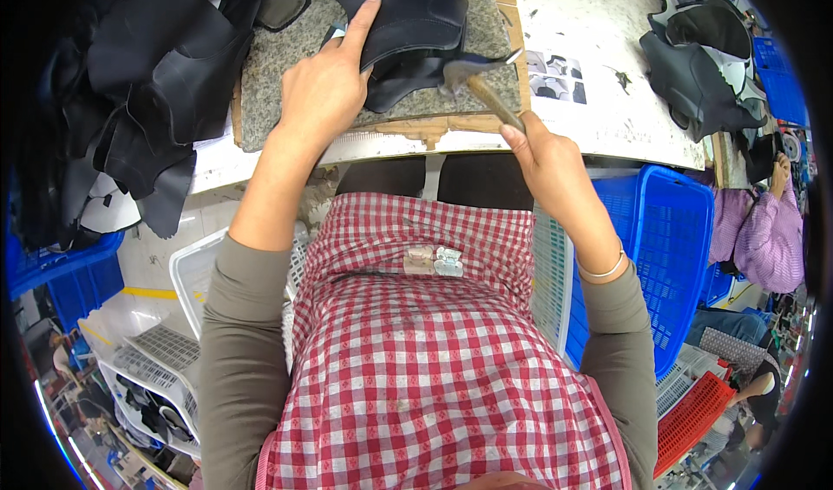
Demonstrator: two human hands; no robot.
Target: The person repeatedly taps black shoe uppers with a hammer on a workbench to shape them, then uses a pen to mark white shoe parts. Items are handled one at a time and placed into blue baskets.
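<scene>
On a grey felt-like pad (269,82) lies a black leather shoe upper (421,17), its lower flap folded beneath the top panel. My left hand (328,86) holds it at the left edge: the index finger stretches flat over the leather, the thumb sits by its lower edge, and the other fingers are curled and partly hidden. In my right hand (548,156) is a hammer (495,101), gripped by its wooden handle. The hammer's metal head is smeared by motion just right of the upper's lower edge; I cannot tell whether it touches.
Black leather pieces (165,65) are heaped at the left, more (694,65) at the right. A printed picture sheet (557,75) lies on the white table (607,130). Blue baskets (672,256) and a red basket (694,420) stand at the right. Another person's purple sleeve (770,238) shows beyond.
</scene>
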